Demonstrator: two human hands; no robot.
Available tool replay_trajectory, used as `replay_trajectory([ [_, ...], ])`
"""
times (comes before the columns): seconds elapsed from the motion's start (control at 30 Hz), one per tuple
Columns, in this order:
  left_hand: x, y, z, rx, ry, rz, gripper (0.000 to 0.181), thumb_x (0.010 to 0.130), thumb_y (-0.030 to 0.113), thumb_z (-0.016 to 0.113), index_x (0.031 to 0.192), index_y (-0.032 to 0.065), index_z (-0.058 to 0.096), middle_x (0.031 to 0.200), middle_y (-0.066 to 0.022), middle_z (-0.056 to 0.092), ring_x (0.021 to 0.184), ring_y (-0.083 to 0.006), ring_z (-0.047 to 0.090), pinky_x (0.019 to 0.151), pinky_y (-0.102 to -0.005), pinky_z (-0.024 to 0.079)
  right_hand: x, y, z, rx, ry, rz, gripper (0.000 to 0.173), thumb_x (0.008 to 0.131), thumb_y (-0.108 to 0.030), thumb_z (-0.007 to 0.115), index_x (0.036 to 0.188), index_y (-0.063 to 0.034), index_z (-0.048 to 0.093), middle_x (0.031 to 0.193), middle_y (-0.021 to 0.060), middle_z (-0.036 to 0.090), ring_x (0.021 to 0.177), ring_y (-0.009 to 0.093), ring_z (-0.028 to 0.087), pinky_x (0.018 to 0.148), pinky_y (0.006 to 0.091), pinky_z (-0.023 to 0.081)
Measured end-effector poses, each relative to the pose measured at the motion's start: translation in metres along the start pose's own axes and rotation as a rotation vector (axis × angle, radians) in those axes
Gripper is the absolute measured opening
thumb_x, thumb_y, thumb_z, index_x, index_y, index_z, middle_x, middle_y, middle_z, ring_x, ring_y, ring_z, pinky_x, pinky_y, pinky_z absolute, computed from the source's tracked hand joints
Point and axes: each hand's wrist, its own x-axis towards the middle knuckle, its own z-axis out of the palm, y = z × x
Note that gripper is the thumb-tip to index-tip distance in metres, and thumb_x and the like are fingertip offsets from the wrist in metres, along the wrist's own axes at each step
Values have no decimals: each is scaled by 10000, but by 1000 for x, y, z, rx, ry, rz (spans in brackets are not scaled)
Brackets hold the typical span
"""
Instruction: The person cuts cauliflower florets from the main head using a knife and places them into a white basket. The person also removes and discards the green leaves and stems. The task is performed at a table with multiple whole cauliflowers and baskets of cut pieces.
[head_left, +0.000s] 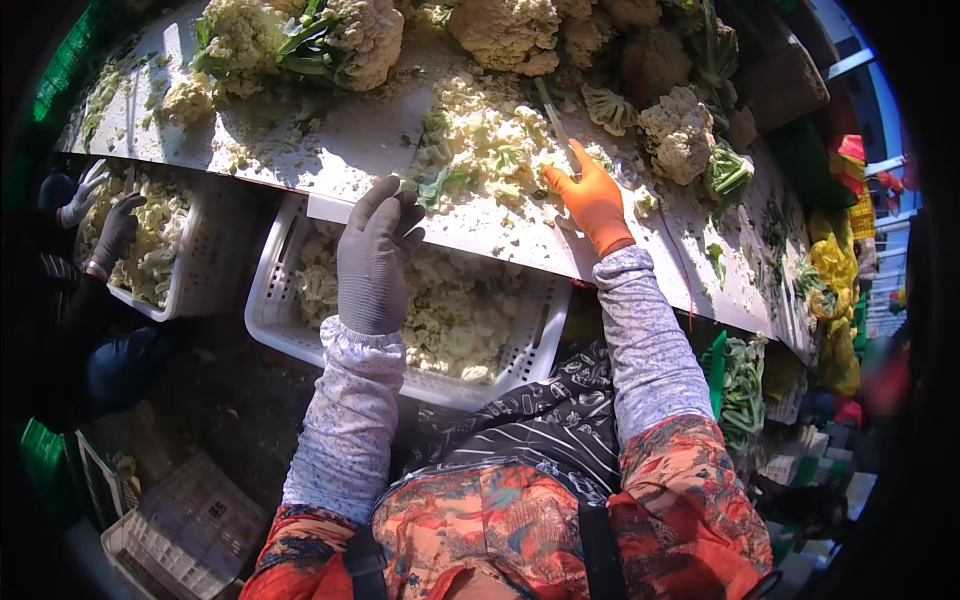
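My right hand (596, 201), in an orange glove, grips a knife (556, 120) whose narrow blade points away from me over the worktop. Trimmed cauliflower pieces (487, 127) lie in a loose heap beside it. My left hand (373, 259), in a grey glove, is at the front edge of the white worktop (367, 142), above a white plastic crate (289, 341). Its fingers are bent, and whether a piece is between them cannot be made out. Cut cauliflower florets (461, 322) fill much of that crate.
Whole cauliflower heads (506, 37) line the worktop's far side, with another cauliflower head (677, 135) at right. To the left, another person's gloved hands (116, 232) are over a second crate (176, 277) of florets. Stacked crates (195, 525) stand at lower left. A yellow bag (832, 255) hangs at right.
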Motion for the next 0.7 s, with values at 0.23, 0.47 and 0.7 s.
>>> replay_trajectory([
  [0.23, 3, -3, -3, 19, -45, 20, 428, 1047, 211, 536, 1428, 28, 464, 1235, -95, 645, 1070, -185, 637, 959, -358, 519, 28, -9, -6, -143, -227, 143, 604, 799, -392, 722, 1341, -148, 615, 1111, 145, 740, 1047, 306, 696, 903, 389, 522],
  [0.47, 11, -6, -7, -7, 4, -32, 463, 1039, 265, 556, 1427, 32, 463, 1243, -92, 647, 1143, -204, 625, 972, -357, 507, -67, -41, -35, 508, -519, 245, 577, 937, -382, 703, 1439, -137, 561, 850, 43, 660, 574, 109, 592, 470, 267, 447],
  [0.7, 8, -8, 4, 21, 33, -27, 388, 1042, 201, 536, 1390, 32, 533, 1169, -55, 670, 1026, -155, 662, 863, -296, 539, 20, -48, 40, 278, -95, 63, 334, 898, -282, 709, 1139, -54, 670, 863, 98, 720, 731, 188, 665, 707, 348, 529],
])
